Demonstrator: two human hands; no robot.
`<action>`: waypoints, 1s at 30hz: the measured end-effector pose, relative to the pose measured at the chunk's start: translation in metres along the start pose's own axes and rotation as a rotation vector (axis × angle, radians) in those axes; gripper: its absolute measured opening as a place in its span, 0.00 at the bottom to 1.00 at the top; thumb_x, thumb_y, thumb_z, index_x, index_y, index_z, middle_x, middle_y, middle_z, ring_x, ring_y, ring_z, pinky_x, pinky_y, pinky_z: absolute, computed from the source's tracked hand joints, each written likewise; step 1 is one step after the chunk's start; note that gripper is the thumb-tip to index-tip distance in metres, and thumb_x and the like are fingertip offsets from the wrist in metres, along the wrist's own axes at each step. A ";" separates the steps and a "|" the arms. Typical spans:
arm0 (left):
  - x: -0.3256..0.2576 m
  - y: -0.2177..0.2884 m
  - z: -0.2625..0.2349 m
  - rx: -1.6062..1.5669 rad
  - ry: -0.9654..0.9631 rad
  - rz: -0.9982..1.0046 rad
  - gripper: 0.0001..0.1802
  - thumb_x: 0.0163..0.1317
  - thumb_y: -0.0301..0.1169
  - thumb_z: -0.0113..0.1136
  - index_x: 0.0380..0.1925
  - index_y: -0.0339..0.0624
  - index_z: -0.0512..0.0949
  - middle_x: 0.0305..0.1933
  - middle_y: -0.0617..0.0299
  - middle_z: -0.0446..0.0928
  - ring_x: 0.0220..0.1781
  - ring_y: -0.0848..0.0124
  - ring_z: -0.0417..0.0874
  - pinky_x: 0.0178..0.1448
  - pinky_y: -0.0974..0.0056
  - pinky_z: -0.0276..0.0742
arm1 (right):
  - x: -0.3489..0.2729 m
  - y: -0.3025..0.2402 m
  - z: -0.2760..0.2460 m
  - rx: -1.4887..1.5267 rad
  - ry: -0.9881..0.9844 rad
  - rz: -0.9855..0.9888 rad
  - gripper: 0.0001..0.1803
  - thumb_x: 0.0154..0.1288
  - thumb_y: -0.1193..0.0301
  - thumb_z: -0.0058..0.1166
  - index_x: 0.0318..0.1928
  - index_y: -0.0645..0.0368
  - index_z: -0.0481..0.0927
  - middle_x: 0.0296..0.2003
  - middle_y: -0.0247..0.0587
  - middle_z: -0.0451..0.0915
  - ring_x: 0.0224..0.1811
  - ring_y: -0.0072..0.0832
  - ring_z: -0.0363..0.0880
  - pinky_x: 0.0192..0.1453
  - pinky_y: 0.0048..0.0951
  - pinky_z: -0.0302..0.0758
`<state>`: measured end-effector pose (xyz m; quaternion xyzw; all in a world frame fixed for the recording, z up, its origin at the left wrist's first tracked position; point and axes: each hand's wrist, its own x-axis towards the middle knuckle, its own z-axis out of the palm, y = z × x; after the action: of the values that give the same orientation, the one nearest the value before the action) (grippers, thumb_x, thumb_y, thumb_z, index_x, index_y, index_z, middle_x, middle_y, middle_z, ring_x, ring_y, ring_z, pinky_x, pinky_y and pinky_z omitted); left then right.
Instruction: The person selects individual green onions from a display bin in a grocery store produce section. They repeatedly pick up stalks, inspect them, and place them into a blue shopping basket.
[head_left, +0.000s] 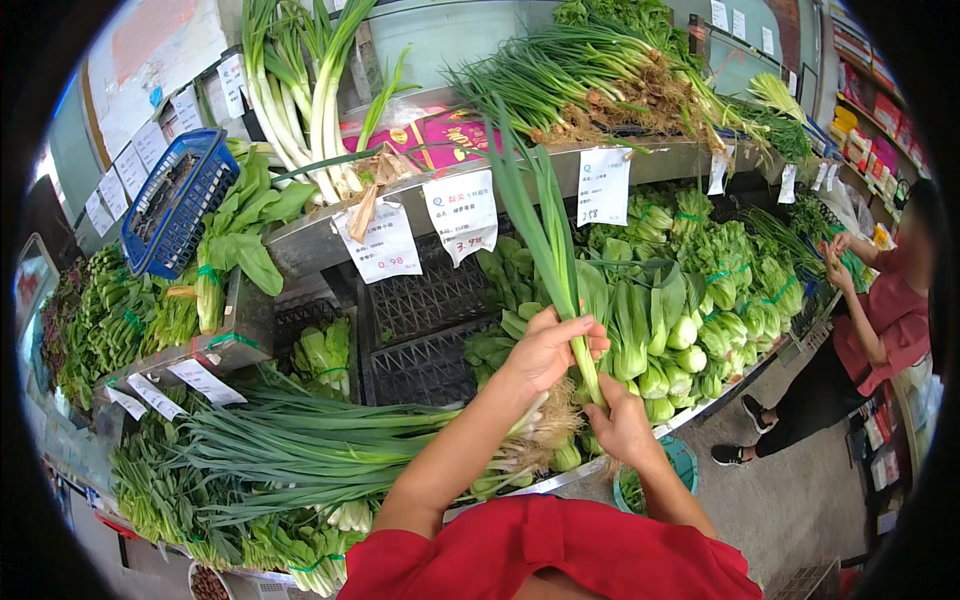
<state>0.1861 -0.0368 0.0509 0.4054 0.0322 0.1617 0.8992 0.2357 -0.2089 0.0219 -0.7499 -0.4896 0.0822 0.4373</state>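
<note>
A single leek [545, 235] with long flat green leaves slants across the middle of the view, its leaf tips up and its pale end down. My left hand [545, 352] is closed around its stalk, the thumb lying across the front. Lower down, my right hand [622, 425] grips the pale bottom end between thumb and fingers. Below my left forearm lies a large bundle of leeks [330, 445], its shaggy roots [545, 430] beside my right hand. Just behind both hands are heads of bok choy [640, 340] with pale bases.
Black crates [420, 370] sit left of the bok choy. Rooted green onions [600, 85] line the upper shelf, with price tags [460, 215] along its edge. A blue basket [175, 205] rests at upper left. A green tub [680, 460] stands below; another person [880, 320] is at right.
</note>
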 end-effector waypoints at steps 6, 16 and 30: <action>0.012 0.007 0.011 -0.026 0.168 0.068 0.08 0.55 0.24 0.59 0.36 0.37 0.74 0.28 0.55 0.76 0.27 0.65 0.78 0.32 0.61 0.75 | -0.037 0.007 -0.018 -0.104 -0.045 -0.079 0.21 0.52 0.77 0.56 0.48 0.71 0.70 0.34 0.64 0.75 0.36 0.57 0.75 0.40 0.45 0.73; -0.002 0.036 0.005 -0.182 0.094 0.195 0.13 0.56 0.23 0.56 0.41 0.32 0.71 0.27 0.55 0.74 0.27 0.64 0.75 0.36 0.58 0.73 | -0.085 0.010 -0.073 -0.148 -0.348 0.088 0.14 0.48 0.77 0.60 0.38 0.63 0.76 0.26 0.52 0.76 0.29 0.49 0.75 0.33 0.38 0.71; -0.139 0.101 -0.030 -0.242 0.184 0.722 0.12 0.63 0.30 0.50 0.43 0.34 0.71 0.21 0.65 0.67 0.22 0.71 0.66 0.33 0.64 0.61 | -0.078 0.028 -0.091 -0.243 -0.415 0.084 0.19 0.35 0.83 0.62 0.35 0.62 0.79 0.27 0.50 0.76 0.31 0.45 0.76 0.35 0.36 0.70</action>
<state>0.0219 0.0031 0.0946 0.2653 -0.0515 0.5059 0.8192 0.2650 -0.3284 0.0327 -0.7838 -0.5435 0.1930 0.2303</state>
